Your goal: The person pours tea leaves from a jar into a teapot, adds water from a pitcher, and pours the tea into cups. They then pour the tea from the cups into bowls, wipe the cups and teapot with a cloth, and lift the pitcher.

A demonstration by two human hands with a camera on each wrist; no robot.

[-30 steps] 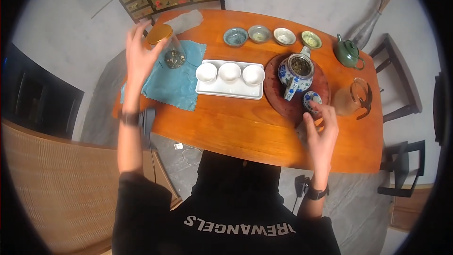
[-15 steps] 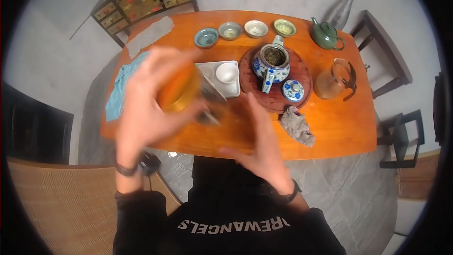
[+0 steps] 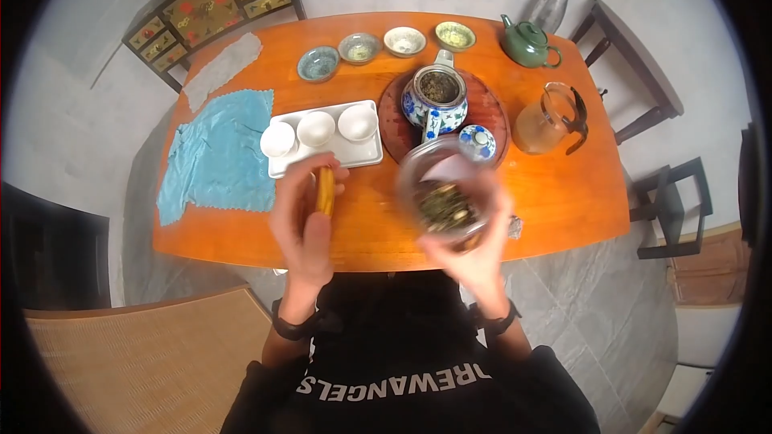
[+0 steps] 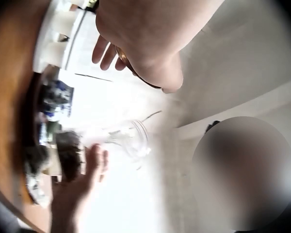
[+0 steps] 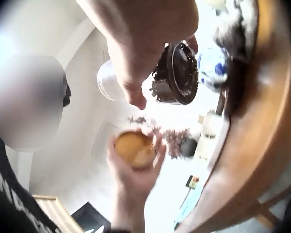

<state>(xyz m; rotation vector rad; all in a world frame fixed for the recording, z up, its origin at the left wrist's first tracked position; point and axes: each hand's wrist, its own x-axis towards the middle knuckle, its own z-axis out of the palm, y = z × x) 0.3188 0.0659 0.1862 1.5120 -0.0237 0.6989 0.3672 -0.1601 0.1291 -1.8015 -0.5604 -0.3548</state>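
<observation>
My left hand (image 3: 301, 229) grips a round golden lid (image 3: 325, 191), seen edge-on in the head view and flat in the right wrist view. Fingers and thumb of my right hand (image 3: 480, 253) curl round a clear glass jar (image 3: 408, 185) with dried tea leaves (image 3: 445, 207) inside. The jar's mouth is uncovered, and the jar is held up over the table's near side. Beyond it, a blue-and-white teapot (image 3: 418, 116) without its lid sits on a round wooden tray (image 3: 392, 104), leaves showing inside. The matching teapot lid (image 3: 478, 143) lies on that tray.
Left of the teapot is a white tray (image 3: 366, 157) with three white cups (image 3: 316, 127). A blue cloth (image 3: 221, 157) lies at the left. Several small bowls (image 3: 359, 48) and a green teapot (image 3: 527, 44) line the back; a glass pitcher (image 3: 540, 124) stands right. A grey rag (image 3: 515, 228) is partly hidden.
My left hand lifted the jar from the blue cloth and brought it to the middle. The golden lid has come off into my left hand, and my right hand has taken the jar.
</observation>
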